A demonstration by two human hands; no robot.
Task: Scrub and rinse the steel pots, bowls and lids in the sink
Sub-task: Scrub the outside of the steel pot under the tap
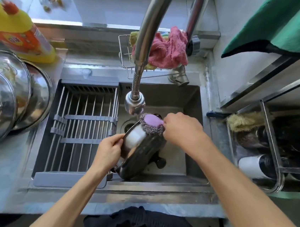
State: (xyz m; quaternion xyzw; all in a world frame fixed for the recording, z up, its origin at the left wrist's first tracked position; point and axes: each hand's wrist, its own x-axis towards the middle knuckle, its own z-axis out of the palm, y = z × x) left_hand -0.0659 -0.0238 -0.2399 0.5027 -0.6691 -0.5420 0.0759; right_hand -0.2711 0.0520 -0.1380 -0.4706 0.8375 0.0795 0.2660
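The steel pot (pixel 142 155) is the thing to watch. It lies tipped on its side down in the sink (pixel 194 103), with its open mouth turned to the left. The left hand (pixel 108 150) pinches the pot's rim to keep it from rolling. The right hand (pixel 181 129) grips the purple handle of a wire scrubber (pixel 151 123) and presses the scratchy pad on the top edge of the pot. The tap head (pixel 134 103) hangs just above the pot, and I cannot tell if water is running.

I think this is the scrubbing step. To do it well, she should hold the rim tight, rub in small circles, and turn the pot bit by bit so every side gets clean. The pot looks wet and slippery, so it could slide. More steel bowls (pixel 4 98) wait far to the left of the pot, past the drying rack (pixel 81 124), so lots is left to wash.
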